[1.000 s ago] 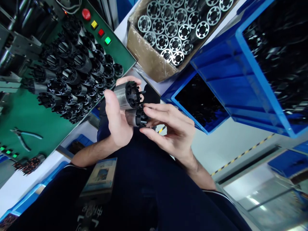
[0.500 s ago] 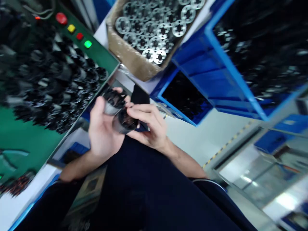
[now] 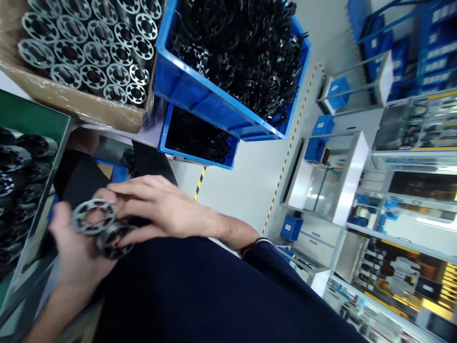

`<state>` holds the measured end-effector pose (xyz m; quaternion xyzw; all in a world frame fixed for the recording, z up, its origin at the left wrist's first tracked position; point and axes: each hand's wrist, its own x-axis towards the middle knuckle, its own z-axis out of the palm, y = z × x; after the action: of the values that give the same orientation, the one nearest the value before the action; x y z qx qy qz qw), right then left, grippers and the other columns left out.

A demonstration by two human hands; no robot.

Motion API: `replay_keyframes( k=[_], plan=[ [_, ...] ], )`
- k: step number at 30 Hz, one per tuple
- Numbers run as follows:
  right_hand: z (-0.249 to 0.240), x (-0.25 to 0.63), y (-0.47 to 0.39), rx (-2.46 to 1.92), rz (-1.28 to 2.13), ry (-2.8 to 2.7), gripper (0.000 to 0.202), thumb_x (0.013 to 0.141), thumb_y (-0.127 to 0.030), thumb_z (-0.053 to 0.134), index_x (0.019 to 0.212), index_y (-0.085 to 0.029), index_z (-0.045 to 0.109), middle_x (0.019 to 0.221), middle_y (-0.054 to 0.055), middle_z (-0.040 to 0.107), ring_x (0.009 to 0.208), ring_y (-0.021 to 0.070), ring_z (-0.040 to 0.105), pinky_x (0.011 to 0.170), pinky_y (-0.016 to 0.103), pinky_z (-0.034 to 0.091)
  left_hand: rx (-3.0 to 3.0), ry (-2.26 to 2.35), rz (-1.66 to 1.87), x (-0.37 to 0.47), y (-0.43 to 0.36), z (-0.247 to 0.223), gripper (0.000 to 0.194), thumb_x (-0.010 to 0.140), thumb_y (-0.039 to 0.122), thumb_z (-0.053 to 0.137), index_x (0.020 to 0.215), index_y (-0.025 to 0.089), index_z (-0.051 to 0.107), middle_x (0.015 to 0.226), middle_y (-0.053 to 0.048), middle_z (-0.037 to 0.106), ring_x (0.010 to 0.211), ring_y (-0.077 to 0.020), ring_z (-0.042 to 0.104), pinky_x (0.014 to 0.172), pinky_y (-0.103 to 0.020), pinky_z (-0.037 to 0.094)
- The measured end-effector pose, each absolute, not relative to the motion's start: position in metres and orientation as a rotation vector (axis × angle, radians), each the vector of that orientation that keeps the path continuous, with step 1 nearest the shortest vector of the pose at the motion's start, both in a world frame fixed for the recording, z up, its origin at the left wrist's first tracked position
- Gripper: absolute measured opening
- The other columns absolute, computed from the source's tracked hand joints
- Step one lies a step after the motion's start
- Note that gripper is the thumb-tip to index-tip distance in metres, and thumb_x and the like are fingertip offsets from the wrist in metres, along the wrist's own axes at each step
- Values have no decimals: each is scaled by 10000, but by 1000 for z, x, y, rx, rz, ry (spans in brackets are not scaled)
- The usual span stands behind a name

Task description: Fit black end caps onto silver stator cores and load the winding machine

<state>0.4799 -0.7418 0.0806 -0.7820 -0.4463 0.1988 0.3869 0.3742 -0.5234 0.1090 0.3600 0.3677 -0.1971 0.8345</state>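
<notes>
Low on the left, my left hand (image 3: 76,252) is curled round two stator cores held side by side. The nearer-left stator core (image 3: 93,216) turns its pale slotted end face up. Beside it, the second stator core (image 3: 116,240) looks darker inside and is partly covered by fingers. My right hand (image 3: 160,207) reaches over from the right, its fingers and thumb closed on the second core. Motion smears the left fingertips, and part of the grip is hidden behind the cores.
A cardboard box (image 3: 107,116) of upright stator cores stands above the hands. Right of it are a large blue bin (image 3: 214,102) of black parts and a smaller blue bin (image 3: 198,159). More cores lie on the green bench (image 3: 35,112) at left. Workstations (image 3: 328,186) stand across the floor.
My view has swung to the right, so the hands and cores sit further left and lower. The cores now show a pale slotted end. Both hands still hold them.
</notes>
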Motion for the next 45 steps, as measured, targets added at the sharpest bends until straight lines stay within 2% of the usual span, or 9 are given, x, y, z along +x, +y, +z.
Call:
replay_keyframes(
  k=[4,8,15,20,24,28,35,40,45],
  plan=[
    [52,524,-835,-2439,540,-932,273,1304,-287,624,1436,-264,862,1544,91,884,1401,253,822,1222,424,670,646,1175,-599,392,-558,62,506,1231,647,502,1023,276,777,864,-35,809,596,-210,687,404,-297,546],
    [26,572,-911,-2901,759,-910,456,1175,-36,576,1451,-227,884,1515,137,885,1232,297,802,1063,432,643,655,1269,-622,393,-562,46,410,1280,564,496,1228,242,743,961,-45,810,703,-213,771,486,-284,634],
    [-7,594,-931,-2862,820,-1046,476,1029,-27,740,1415,-254,900,1396,110,900,1271,316,792,1023,407,641,863,978,-392,371,-554,35,357,1154,596,758,1258,255,727,987,-41,761,703,-222,715,402,-268,557],
    [-1,594,-941,-2943,582,-883,497,1049,-41,648,1485,-211,817,1529,180,847,1353,353,802,1087,454,676,1080,758,-406,356,-545,33,589,898,462,1056,1359,263,747,1128,-73,829,820,-244,775,467,-264,626],
    [-3,587,-928,-2777,233,-561,287,1125,-222,639,1375,-232,779,1353,133,875,1101,294,830,1004,451,723,1016,701,-441,355,-545,32,574,901,470,1063,1333,269,742,1071,-73,847,811,-248,792,486,-241,606],
    [7,558,-877,-2216,214,-350,346,1145,-555,791,1304,-248,781,1137,35,853,767,168,752,778,351,714,957,576,-346,365,-555,37,612,1004,779,940,1269,266,738,932,-50,820,719,-234,752,442,-250,580],
    [70,477,-775,-1760,219,-618,279,1175,-567,854,1351,-361,917,1144,52,895,1090,280,881,1030,512,788,769,474,-167,390,-567,61,651,1087,872,787,1350,277,803,761,-17,737,566,-234,689,357,-286,457],
    [82,451,-744,-1808,191,-614,392,1117,-571,915,1486,-442,898,1111,62,893,1370,388,815,1212,657,740,983,530,62,387,-565,77,550,1129,822,756,1248,303,896,1131,-106,827,1031,-307,851,817,-404,765],
    [86,454,-736,-1731,223,-633,456,1053,-530,1019,1487,-456,903,1104,37,884,1153,332,842,1109,588,766,1115,455,92,377,-559,74,548,1182,787,708,1294,293,916,1242,-104,813,1189,-312,793,1168,-475,727]
  ],
)
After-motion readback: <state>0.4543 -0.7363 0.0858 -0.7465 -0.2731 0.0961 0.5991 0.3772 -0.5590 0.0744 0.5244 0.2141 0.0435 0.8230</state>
